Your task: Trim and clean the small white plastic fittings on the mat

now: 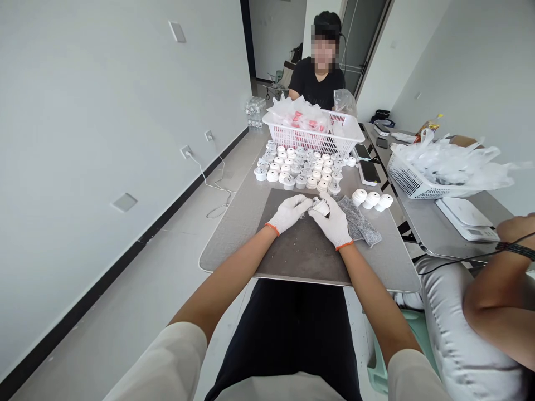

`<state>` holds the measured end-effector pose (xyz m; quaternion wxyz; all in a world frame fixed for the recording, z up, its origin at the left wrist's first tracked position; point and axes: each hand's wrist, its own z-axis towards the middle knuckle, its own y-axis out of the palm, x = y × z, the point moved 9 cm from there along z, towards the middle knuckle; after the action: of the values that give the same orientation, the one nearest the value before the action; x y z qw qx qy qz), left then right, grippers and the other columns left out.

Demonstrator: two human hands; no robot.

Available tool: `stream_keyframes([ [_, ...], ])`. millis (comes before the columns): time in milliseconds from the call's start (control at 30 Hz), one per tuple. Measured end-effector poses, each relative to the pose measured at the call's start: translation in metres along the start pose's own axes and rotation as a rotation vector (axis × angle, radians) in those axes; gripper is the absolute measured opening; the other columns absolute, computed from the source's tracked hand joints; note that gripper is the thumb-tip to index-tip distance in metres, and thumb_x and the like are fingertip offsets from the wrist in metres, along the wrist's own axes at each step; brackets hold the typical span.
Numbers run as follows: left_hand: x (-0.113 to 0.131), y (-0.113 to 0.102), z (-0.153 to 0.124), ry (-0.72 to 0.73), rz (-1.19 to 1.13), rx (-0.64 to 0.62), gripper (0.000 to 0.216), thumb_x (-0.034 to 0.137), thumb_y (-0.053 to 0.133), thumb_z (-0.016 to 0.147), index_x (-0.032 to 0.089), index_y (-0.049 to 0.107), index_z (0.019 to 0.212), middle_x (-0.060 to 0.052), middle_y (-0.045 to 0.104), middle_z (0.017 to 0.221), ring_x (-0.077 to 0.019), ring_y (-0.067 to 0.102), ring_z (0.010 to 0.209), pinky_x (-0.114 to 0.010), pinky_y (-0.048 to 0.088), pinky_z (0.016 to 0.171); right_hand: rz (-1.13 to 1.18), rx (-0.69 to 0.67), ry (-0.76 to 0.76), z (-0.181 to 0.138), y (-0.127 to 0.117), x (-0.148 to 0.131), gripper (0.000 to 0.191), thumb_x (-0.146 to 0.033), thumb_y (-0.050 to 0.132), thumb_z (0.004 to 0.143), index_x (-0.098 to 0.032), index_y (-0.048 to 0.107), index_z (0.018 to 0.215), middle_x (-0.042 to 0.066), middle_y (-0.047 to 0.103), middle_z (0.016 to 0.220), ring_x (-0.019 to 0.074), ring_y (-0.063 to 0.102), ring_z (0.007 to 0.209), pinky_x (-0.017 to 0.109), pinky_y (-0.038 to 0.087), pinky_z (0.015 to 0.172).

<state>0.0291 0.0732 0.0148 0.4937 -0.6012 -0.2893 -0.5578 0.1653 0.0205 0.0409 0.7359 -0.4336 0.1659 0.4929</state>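
My left hand point(289, 214), in a white knit glove with an orange cuff, pinches the left side of a white round plastic part point(321, 208). From the right, my right hand point(333, 224), gloved the same way, has its fingers closed around that part. Both hands are above a dark mat point(305, 250) dotted with small crumbs. A crumpled grey cloth point(363, 225) lies beside my right hand. Just beyond my hands stand rows of similar white stepped round parts point(301, 181), some with a grey tone. Fine detail of the held part is hidden by my fingers.
A white basket point(288, 131) of plastic bags stands at the table's far end, before a seated person. Two devices with dark screens point(369, 171) and several white parts point(371, 199) line the right side. Another basket point(412, 178) and a white scale point(466, 219) occupy the adjoining table, near another person's arm.
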Motion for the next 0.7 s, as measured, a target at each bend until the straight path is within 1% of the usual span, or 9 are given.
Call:
stream_keyframes([
  [100,0.002,-0.001,0.000,0.005,0.030,0.008,0.041,0.057,0.054,0.088,0.020,0.052,0.071,0.003,0.051,0.063,-0.0117,0.046,0.062,-0.025,0.036,0.059,-0.030,0.016,0.037,0.000,0.000,0.004,0.059,-0.053,0.034,0.081,-0.034,0.070,0.124,-0.008,0.043,0.151,0.0225,0.025,0.147,0.030,0.055,0.089],
  [233,0.005,-0.001,-0.001,0.022,-0.006,0.000,0.042,0.058,0.052,0.088,0.020,0.052,0.070,0.002,0.052,0.063,-0.0123,0.046,0.062,-0.026,0.037,0.059,-0.047,0.012,0.062,-0.001,0.002,0.007,0.056,-0.049,0.036,0.083,-0.034,0.069,0.125,-0.010,0.040,0.153,0.0229,0.022,0.147,0.028,0.053,0.093],
  [333,0.004,-0.002,-0.001,0.024,0.008,0.012,0.043,0.058,0.053,0.088,0.020,0.053,0.069,0.002,0.051,0.062,-0.0125,0.046,0.061,-0.026,0.037,0.058,-0.051,0.007,0.074,-0.002,0.002,0.009,0.056,-0.045,0.045,0.084,-0.034,0.063,0.136,-0.010,0.039,0.154,0.0229,0.020,0.149,0.027,0.051,0.101],
  [433,0.002,-0.002,-0.001,0.020,0.028,0.027,0.042,0.058,0.054,0.087,0.020,0.052,0.068,0.002,0.051,0.061,-0.0121,0.046,0.061,-0.026,0.036,0.058,-0.053,0.004,0.088,-0.003,0.001,0.009,0.065,-0.039,0.055,0.083,-0.030,0.052,0.148,-0.008,0.039,0.155,0.0240,0.021,0.150,0.027,0.047,0.111],
  [533,-0.001,0.001,0.001,0.023,-0.055,0.001,0.042,0.059,0.053,0.088,0.020,0.055,0.072,0.002,0.053,0.065,-0.0113,0.046,0.060,-0.025,0.038,0.057,-0.056,0.002,0.099,-0.003,0.001,0.009,0.067,-0.038,0.058,0.083,-0.031,0.050,0.149,-0.008,0.039,0.155,0.0231,0.021,0.151,0.024,0.046,0.110],
  [600,-0.003,0.003,0.002,0.019,-0.101,-0.017,0.043,0.060,0.052,0.088,0.020,0.055,0.074,0.002,0.054,0.066,-0.0109,0.046,0.059,-0.025,0.038,0.057,-0.057,-0.002,0.106,-0.002,0.002,0.009,0.066,-0.038,0.054,0.084,-0.031,0.050,0.149,-0.009,0.039,0.155,0.0243,0.022,0.150,0.027,0.048,0.109],
  [700,-0.005,0.003,0.003,0.021,-0.061,-0.005,0.043,0.058,0.053,0.088,0.020,0.054,0.070,0.003,0.051,0.063,-0.0106,0.045,0.059,-0.024,0.037,0.057,-0.059,-0.011,0.117,-0.002,0.003,0.009,0.058,-0.039,0.046,0.086,-0.037,0.055,0.143,-0.013,0.038,0.154,0.0220,0.021,0.149,0.025,0.052,0.101],
])
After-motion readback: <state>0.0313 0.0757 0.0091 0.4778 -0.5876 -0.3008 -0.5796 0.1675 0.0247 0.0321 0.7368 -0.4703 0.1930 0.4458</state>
